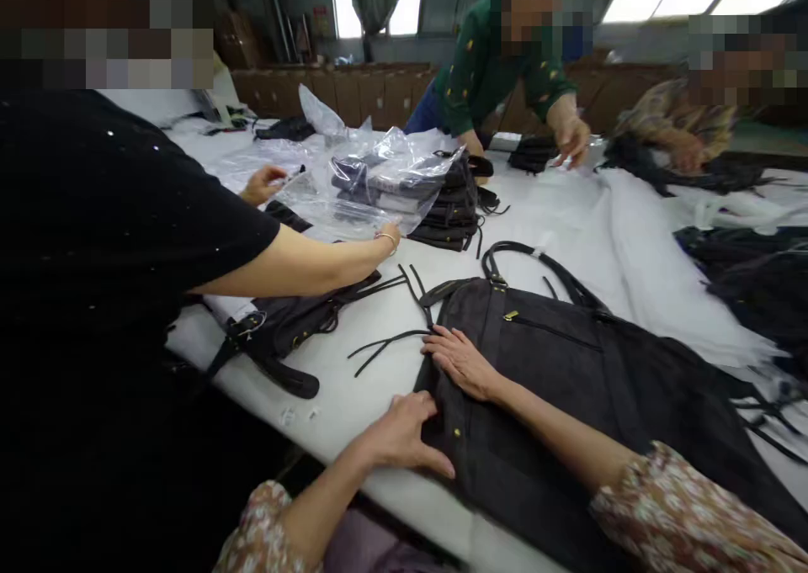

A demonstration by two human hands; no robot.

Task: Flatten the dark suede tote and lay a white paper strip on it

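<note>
A large black handbag (555,379) lies flat on the white table in front of me, with a looped handle (505,249) at its far side and a gold zip pull (511,315) on its face. My left hand (407,434) is at the bag's near left corner, thumb and fingers spread apart around the edge. Flat on the bag's left end rests my right hand (460,361), fingers stretched out. Thin black cords (385,346) trail from the bag's left end onto the table.
At my left, a person in a black top (126,220) handles a clear plastic bag (391,169) by a stack of dark bags (448,211). Another dark bag (296,329) lies nearby. Across the table stand a person in green (480,60) and another person (682,135). White sheets (669,262) lie right.
</note>
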